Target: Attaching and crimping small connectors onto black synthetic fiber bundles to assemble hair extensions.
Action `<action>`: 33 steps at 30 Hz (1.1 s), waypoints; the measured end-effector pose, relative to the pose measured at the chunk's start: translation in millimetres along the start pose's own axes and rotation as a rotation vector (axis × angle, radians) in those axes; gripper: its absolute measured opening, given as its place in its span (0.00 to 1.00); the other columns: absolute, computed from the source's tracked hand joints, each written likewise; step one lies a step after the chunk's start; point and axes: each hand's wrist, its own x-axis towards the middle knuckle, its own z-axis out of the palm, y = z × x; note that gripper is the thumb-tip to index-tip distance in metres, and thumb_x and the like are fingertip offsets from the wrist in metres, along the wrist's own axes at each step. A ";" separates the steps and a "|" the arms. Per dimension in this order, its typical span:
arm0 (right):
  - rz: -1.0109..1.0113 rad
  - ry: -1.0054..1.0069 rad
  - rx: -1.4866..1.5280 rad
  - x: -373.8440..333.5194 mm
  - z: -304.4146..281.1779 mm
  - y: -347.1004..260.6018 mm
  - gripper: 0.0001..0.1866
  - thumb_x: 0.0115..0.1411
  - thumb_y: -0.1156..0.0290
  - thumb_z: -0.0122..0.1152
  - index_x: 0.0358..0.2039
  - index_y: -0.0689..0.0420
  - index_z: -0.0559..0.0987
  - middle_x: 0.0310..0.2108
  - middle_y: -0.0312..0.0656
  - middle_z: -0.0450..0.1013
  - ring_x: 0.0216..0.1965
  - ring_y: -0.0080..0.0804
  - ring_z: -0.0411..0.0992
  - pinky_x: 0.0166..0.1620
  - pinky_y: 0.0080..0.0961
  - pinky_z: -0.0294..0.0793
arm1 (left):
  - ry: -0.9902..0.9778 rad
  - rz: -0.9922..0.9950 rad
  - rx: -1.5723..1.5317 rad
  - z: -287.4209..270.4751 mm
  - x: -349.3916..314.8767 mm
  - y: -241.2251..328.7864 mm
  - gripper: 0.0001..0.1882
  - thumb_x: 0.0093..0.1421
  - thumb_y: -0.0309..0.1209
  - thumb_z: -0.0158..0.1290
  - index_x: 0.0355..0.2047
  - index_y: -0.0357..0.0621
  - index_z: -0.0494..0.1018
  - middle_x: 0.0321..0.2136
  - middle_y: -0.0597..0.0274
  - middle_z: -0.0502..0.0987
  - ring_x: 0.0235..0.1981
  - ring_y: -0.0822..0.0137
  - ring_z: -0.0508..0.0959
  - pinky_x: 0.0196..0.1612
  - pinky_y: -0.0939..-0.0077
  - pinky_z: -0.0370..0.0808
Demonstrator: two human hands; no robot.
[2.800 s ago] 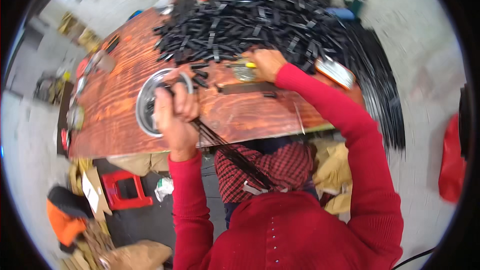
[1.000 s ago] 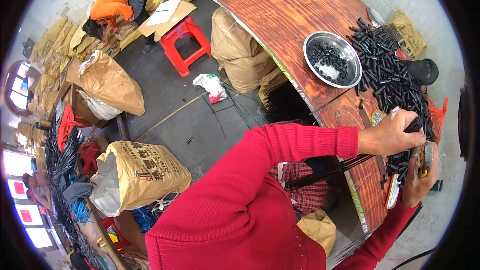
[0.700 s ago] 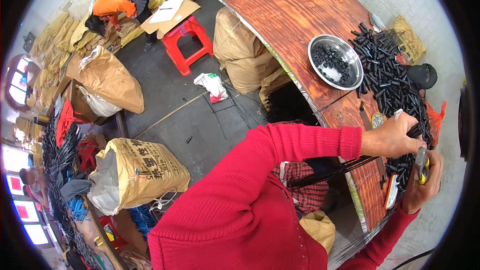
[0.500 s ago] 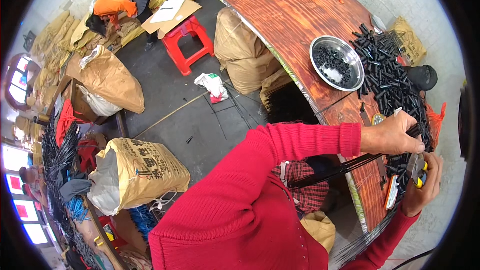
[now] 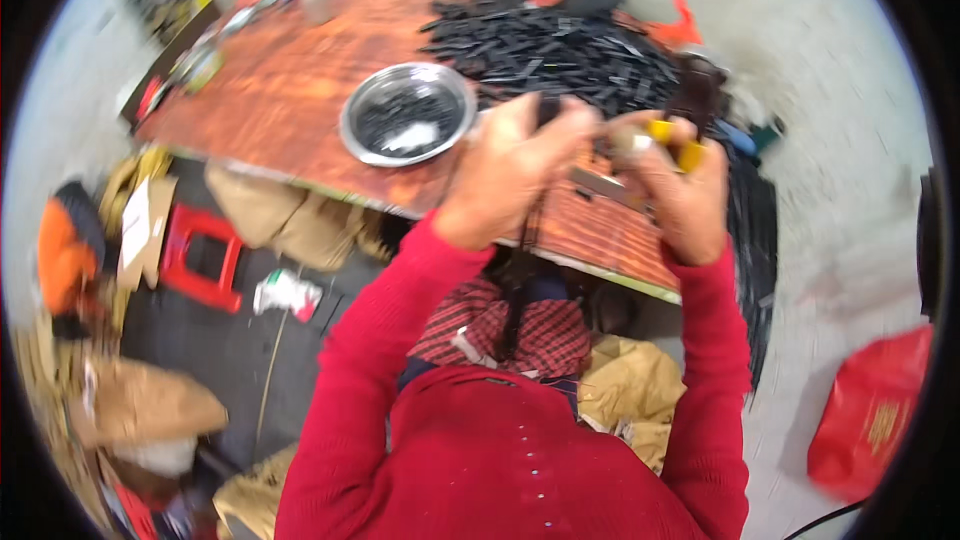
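Note:
My left hand (image 5: pixel 510 170) is closed around a bundle of thin black rods (image 5: pixel 522 270) that runs down over the table edge toward my lap. My right hand (image 5: pixel 680 185) grips yellow-handled pliers (image 5: pixel 672 137) right beside the rod tips. Both hands meet above the front edge of the reddish wooden table (image 5: pixel 290 80). A round metal bowl (image 5: pixel 408 127) with short black pieces lies just left of my left hand. A big heap of short black tubes (image 5: pixel 560 45) covers the table behind my hands. The picture is blurred by motion.
A red stool (image 5: pixel 198 258) and brown sacks (image 5: pixel 290 225) stand under the table's left part. A person in orange (image 5: pixel 65 250) crouches at the far left. A red bag (image 5: pixel 868 410) lies at the lower right. Long black rods (image 5: pixel 752 240) hang off the table's right end.
My head has swung back to face the table. Both hands have come up together, the pliers now at the tips of the rod bundle.

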 end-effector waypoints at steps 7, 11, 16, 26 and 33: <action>-0.020 -0.022 0.189 -9.2 -7.6 -6.4 0.10 0.62 0.74 0.60 0.43 0.63 0.80 0.30 0.32 0.75 0.25 0.12 0.68 0.28 0.11 0.66 | -0.168 -0.044 -0.275 11.4 4.5 -11.3 0.10 0.67 0.34 0.54 0.35 0.39 0.72 0.18 0.76 0.63 0.16 0.83 0.57 0.20 0.85 0.51; -0.106 0.005 0.160 -5.7 -2.2 -0.3 0.11 0.60 0.78 0.60 0.44 0.64 0.80 0.32 0.33 0.76 0.28 0.13 0.69 0.31 0.12 0.68 | -0.141 -0.022 -0.235 11.9 3.7 -12.2 0.10 0.66 0.34 0.55 0.34 0.40 0.72 0.18 0.76 0.63 0.16 0.83 0.57 0.19 0.86 0.51; -0.457 0.111 -0.206 5.5 -4.3 3.8 0.10 0.51 0.81 0.66 0.36 0.64 0.79 0.28 0.42 0.74 0.29 0.28 0.74 0.32 0.23 0.72 | -0.097 0.004 -0.138 19.5 3.4 -9.5 0.10 0.66 0.35 0.55 0.34 0.41 0.72 0.18 0.76 0.65 0.16 0.84 0.58 0.19 0.87 0.52; 0.014 0.070 0.367 0.8 15.0 -2.2 0.09 0.65 0.68 0.56 0.38 0.61 0.78 0.26 0.31 0.73 0.25 0.15 0.66 0.29 0.16 0.66 | -0.217 0.092 -0.310 24.2 1.4 -13.7 0.24 0.74 0.41 0.38 0.61 0.35 0.60 0.23 0.72 0.61 0.19 0.83 0.55 0.22 0.88 0.53; 0.037 0.022 0.485 5.8 17.2 -1.7 0.11 0.65 0.64 0.57 0.34 0.60 0.78 0.23 0.32 0.73 0.23 0.15 0.64 0.27 0.16 0.62 | -0.203 0.055 -0.289 26.1 0.8 -14.4 0.25 0.73 0.43 0.40 0.60 0.37 0.62 0.23 0.72 0.63 0.20 0.83 0.56 0.23 0.88 0.53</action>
